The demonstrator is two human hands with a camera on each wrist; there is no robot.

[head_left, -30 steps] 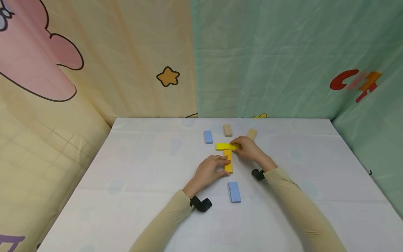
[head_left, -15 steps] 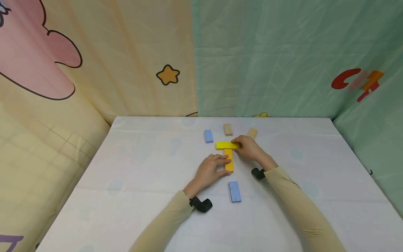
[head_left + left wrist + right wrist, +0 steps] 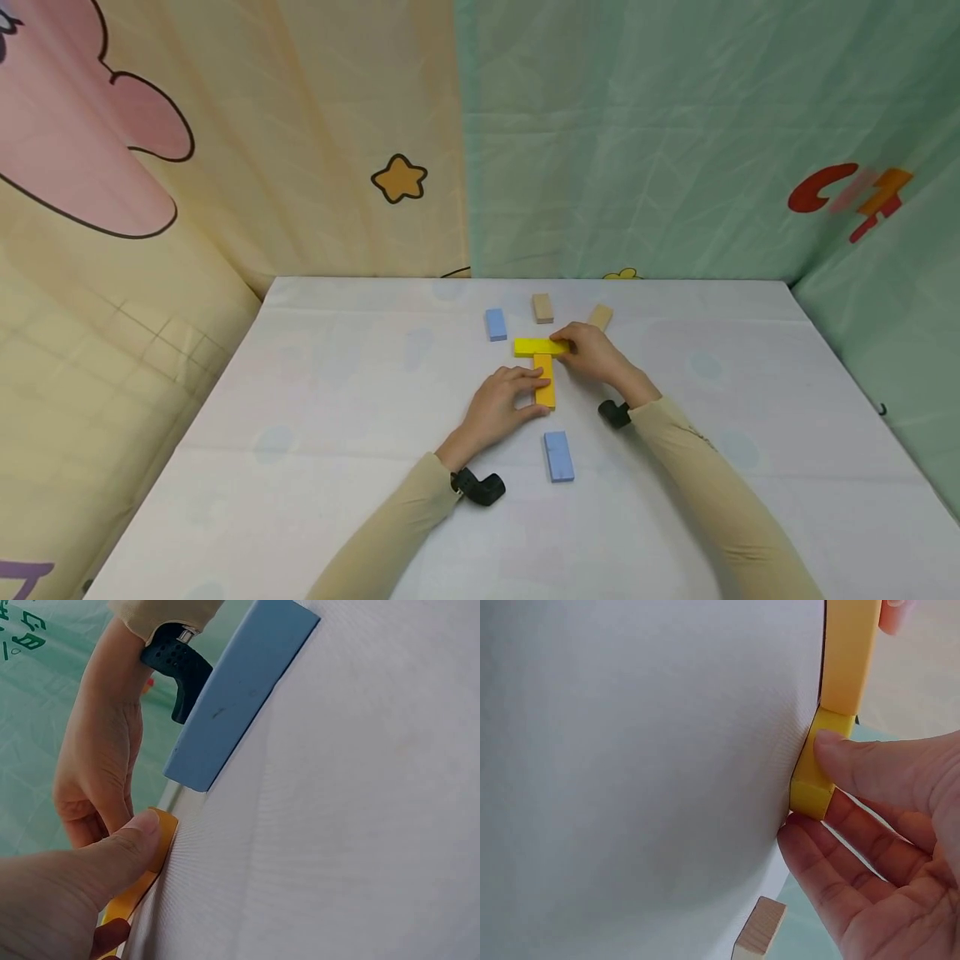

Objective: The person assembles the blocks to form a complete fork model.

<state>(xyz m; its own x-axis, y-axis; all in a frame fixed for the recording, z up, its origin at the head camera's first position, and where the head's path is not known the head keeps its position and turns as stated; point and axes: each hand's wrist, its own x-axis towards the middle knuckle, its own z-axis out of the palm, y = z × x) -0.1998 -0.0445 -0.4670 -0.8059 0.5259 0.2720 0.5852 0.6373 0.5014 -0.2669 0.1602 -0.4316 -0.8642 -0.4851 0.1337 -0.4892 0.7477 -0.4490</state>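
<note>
A yellow block [image 3: 529, 347] lies crosswise at the far end of an orange block [image 3: 545, 397], forming a T on the white tabletop. My left hand [image 3: 497, 406] holds the orange block from its left side. Its thumb rests on the near end in the left wrist view, where the orange block [image 3: 166, 834] is partly covered. My right hand [image 3: 596, 357] pinches the right end of the yellow block. In the right wrist view the thumb is on one side of the yellow block [image 3: 810, 798], fingertips at its end, and the orange block [image 3: 847, 656] meets it.
A blue block [image 3: 558, 457] lies nearer the person, below the T. Beyond the T are a smaller blue block [image 3: 496, 325] and a natural wood block [image 3: 543, 308]. Another wood block [image 3: 601, 317] sits just behind the right hand. Patterned curtains surround the table [image 3: 337, 375].
The head view has shifted very slightly. Both hands keep their hold on the blocks, which stay in the same arrangement.
</note>
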